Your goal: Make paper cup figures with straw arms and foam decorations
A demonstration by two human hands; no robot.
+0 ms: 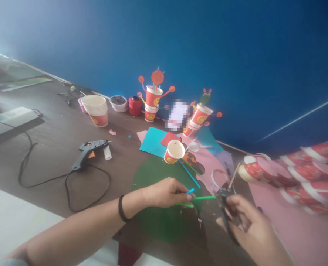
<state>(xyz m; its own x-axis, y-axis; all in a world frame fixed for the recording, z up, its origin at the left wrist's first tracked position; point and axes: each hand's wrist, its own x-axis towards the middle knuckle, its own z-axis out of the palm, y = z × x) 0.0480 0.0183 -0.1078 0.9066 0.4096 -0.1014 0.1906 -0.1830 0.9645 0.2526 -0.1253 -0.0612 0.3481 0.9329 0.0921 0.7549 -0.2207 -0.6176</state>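
Note:
Pinched in my left hand (164, 193) are a bright green straw (204, 198) and a short blue straw (190, 191). The green one points right, toward the scissors (224, 210). My right hand (248, 221) is closed round their dark handles, and the blades are at the green straw's end; blur hides whether they cut into it. Beneath my left hand lies a round green sheet (152, 221). Just beyond stands a red and white paper cup (175, 151), with a blue straw (190, 173) lying beside it.
A glue gun (87, 151) with a looping cable lies left. Stacked cups (95, 109) and a red thread spool (135, 106) stand behind it. Two cup figures (154, 96) (201, 114) are near the blue wall. Toppled cup stacks (310, 173) and pink paper (286, 221) lie right.

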